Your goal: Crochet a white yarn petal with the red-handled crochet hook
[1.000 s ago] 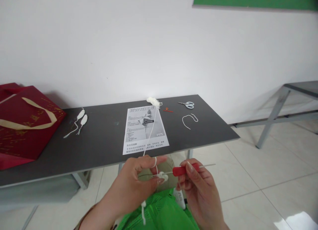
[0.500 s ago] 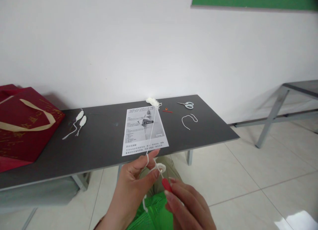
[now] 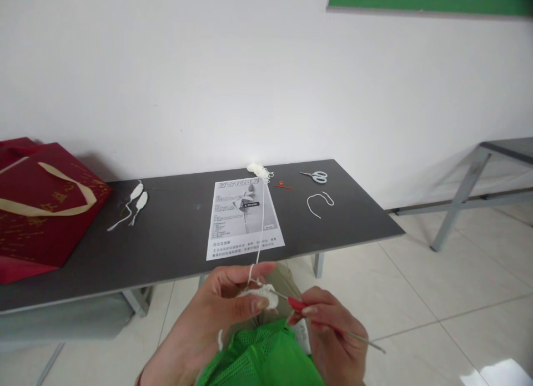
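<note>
My left hand (image 3: 227,302) pinches a small white crochet piece (image 3: 271,298) between thumb and fingers, in front of the table edge. A strand of white yarn (image 3: 262,222) loops over its index finger and runs up across the printed sheet to a heap of white yarn (image 3: 260,171). In my right hand (image 3: 333,330) is a crochet hook (image 3: 296,304) with a red grip; its thin metal shaft reaches left to the top edge of the piece. The hook's tip is too small to make out. A yarn tail hangs below my left hand.
On the dark table (image 3: 179,236) lie a printed sheet (image 3: 227,244), scissors (image 3: 318,177), an orange-red needle (image 3: 283,186), a loose yarn length (image 3: 318,198) and two white crocheted leaf shapes (image 3: 141,200). A red gift bag (image 3: 54,208) stands at the left. Another table (image 3: 508,150) is at the right.
My right hand has moved right and turned, so the hook now lies more level. The crochet piece has been tilted flatter in my left hand. The view has shifted slightly.
</note>
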